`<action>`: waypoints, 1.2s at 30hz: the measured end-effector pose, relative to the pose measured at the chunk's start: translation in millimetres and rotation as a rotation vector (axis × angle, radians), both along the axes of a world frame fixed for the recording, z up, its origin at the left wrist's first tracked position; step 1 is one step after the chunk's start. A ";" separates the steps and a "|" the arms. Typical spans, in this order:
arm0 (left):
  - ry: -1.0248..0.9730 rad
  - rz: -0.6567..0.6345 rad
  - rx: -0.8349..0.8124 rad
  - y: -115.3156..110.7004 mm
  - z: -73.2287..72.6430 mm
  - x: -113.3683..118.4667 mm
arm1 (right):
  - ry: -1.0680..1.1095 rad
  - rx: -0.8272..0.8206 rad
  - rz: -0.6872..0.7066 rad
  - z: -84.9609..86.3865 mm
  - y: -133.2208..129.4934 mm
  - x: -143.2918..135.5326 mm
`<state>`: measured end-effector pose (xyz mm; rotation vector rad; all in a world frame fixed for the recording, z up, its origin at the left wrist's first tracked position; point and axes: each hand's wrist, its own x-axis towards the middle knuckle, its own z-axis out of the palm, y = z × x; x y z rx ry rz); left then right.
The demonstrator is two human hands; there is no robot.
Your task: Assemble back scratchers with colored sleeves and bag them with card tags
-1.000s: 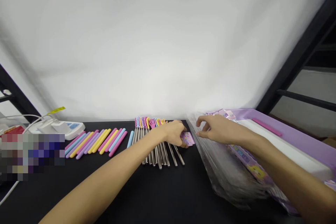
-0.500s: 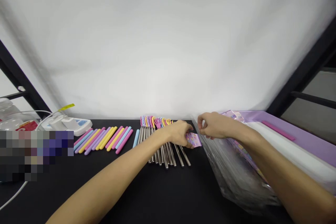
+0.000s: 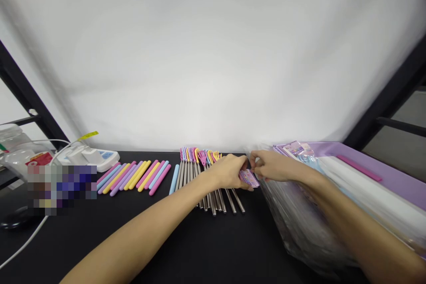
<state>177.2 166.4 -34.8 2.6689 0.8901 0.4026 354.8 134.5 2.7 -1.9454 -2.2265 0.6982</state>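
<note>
Head: left grip (image 3: 229, 171) clamps card (image 3: 249, 179), right grip (image 3: 271, 165) unclear; purple tray (image 3: 397, 181) holds pink strip (image 3: 359, 168).

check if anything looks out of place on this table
One light-blue stick lies apart from the row of coloured sticks, beside the metal rods, so it looks stray. The metal rods, partly hidden by the left hand, fan out unevenly at their near ends. I see no spill.

The left hand (image 3: 230, 171) and right hand (image 3: 276, 165) are bare, with slender fingers (image 3: 257, 155). Both join slim wrists (image 3: 209, 178), and the left forearm (image 3: 149, 226) and right forearm (image 3: 349, 211) are uncovered too, smooth in outline and widening gradually towards the elbow.
</note>
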 end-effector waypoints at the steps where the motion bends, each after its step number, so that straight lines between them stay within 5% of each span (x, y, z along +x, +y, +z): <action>1: 0.012 0.004 0.005 -0.8 0.6 0.0 | 0.005 -0.004 -0.003 -0.2 -0.5 0.9; 10: 0.042 -0.064 0.045 -3.5 11.3 -10.5 | 0.036 0.026 -0.068 12.7 -3.2 4.7; 17: -0.065 0.050 0.022 -5.5 41.5 -65.5 | -0.098 0.118 0.007 38.7 -2.0 -39.6; 29: -0.014 0.159 -0.068 -18.2 51.1 -146.8 | -0.201 -0.186 -0.044 1.9 36.0 -108.2; 36: 0.233 0.376 -0.064 -9.2 62.3 -172.8 | -0.087 -0.184 -0.050 10.0 35.0 -104.6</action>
